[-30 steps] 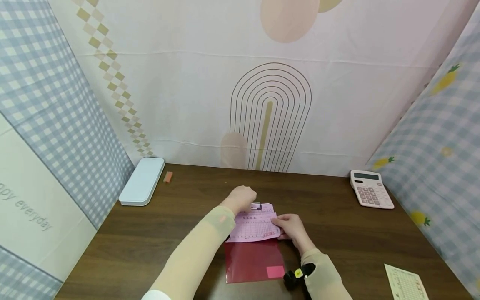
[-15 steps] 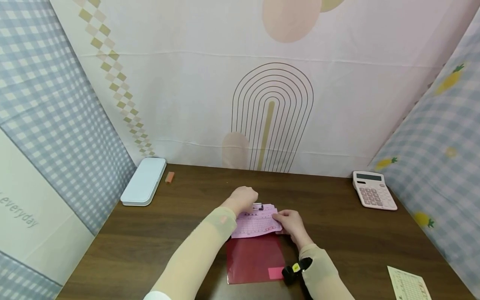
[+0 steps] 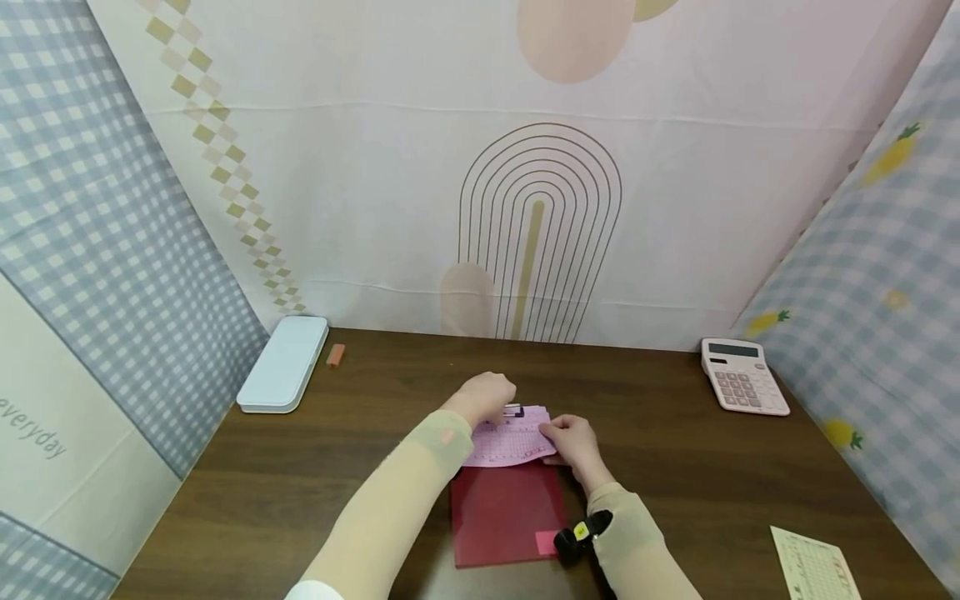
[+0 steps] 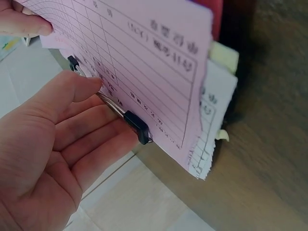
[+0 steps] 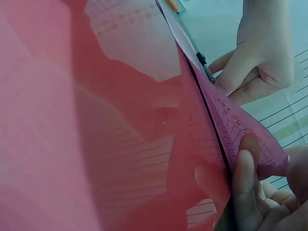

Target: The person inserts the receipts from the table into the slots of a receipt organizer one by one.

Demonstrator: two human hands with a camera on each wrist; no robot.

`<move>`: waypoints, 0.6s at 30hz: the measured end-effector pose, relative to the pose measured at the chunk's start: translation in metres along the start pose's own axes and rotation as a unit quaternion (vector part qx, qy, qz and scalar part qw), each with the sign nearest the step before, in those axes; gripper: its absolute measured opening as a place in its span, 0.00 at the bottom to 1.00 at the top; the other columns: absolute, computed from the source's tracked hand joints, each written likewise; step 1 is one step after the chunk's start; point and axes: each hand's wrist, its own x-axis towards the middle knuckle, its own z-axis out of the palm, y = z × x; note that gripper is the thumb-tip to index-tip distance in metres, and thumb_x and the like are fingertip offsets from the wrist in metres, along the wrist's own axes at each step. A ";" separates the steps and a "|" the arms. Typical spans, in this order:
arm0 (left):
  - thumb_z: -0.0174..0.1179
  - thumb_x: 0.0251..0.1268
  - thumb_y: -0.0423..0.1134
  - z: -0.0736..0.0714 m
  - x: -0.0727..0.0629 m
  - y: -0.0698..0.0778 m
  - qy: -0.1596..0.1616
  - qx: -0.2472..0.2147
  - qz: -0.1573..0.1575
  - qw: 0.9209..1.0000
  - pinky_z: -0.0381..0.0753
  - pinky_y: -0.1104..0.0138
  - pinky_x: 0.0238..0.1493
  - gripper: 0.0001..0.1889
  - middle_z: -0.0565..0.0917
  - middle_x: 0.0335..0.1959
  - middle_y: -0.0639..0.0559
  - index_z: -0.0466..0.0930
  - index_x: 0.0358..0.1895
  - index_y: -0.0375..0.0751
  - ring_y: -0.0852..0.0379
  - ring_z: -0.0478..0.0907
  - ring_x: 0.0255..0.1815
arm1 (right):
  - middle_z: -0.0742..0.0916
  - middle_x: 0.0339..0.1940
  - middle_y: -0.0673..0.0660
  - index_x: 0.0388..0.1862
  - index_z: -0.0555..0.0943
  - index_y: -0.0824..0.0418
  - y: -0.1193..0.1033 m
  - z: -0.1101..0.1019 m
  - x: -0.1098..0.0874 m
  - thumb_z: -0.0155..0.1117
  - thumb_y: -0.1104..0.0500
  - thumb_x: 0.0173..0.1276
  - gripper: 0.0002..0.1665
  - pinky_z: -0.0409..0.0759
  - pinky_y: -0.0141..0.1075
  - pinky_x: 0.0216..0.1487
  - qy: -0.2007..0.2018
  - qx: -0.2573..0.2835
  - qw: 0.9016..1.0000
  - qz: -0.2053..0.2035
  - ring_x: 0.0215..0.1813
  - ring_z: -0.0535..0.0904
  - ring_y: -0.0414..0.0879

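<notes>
Pink printed forms (image 3: 510,443) lie over a translucent red folder (image 3: 506,517) at the middle of the table in the head view. A metal clip with black ends (image 4: 136,126) runs along the forms' upper edge. My left hand (image 3: 483,398) pinches this clip, thumb in front and fingers behind, as the left wrist view shows. My right hand (image 3: 574,443) grips the forms at their right edge, and they bend upward there. A torn-edged white sheet (image 4: 211,110) shows behind the pink ones in the left wrist view. A bright pink label (image 3: 546,543) marks the folder's lower right corner.
At the back left are a pale blue flat case (image 3: 285,364) and a small orange-brown block (image 3: 336,355). A white calculator (image 3: 742,377) stands at the back right. One pale yellow printed slip (image 3: 816,565) lies near the front right. Fabric hangs behind and beside the table.
The forms' lower edge has risen, baring more of the red folder. My right hand has shifted slightly left and up with them. The left hand keeps its place at the clip.
</notes>
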 end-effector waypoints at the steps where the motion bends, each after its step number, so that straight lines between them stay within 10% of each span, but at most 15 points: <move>1: 0.67 0.53 0.36 0.000 0.000 0.000 0.000 -0.002 0.000 1.000 0.77 0.68 0.33 0.05 0.82 0.28 0.56 0.79 0.27 0.47 0.60 0.76 0.29 | 0.77 0.26 0.56 0.33 0.77 0.73 0.000 0.000 0.000 0.60 0.65 0.63 0.08 0.81 0.36 0.20 0.001 -0.002 1.000 0.001 0.19 0.75 0.39; 18: 0.65 0.52 0.33 0.000 -0.003 -0.001 0.018 -0.015 0.000 1.000 0.75 0.68 0.30 0.06 0.80 0.25 0.55 0.78 0.25 0.47 0.60 0.75 0.27 | 0.80 0.18 0.59 0.36 0.78 0.69 -0.006 0.000 0.011 0.62 0.59 0.64 0.12 0.76 0.33 0.13 0.004 -0.106 0.994 -0.018 0.10 0.76 0.40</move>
